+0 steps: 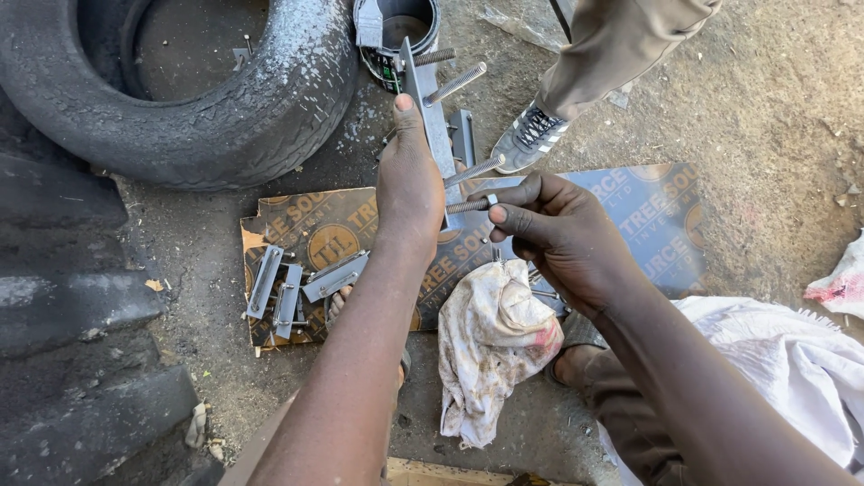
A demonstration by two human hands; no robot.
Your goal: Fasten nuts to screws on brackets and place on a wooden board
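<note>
My left hand (pixel 409 180) grips a long grey metal bar (pixel 430 112) held upright above the ground, with several threaded bolts (pixel 457 83) sticking out of it to the right. My right hand (pixel 558 229) pinches a small nut (pixel 492 201) at the tip of the lowest bolt (pixel 466 206). A stained white rag (pixel 493 346) lies on the ground below both hands.
More grey metal pieces (pixel 288 292) lie on a brown printed board (pixel 648 211) on the dirt. A worn tyre (pixel 193 85) lies at the upper left and a tin can (pixel 396 27) above the bar. Another person's shoe (pixel 531 135) stands by the board. White cloth (pixel 792 360) is at right.
</note>
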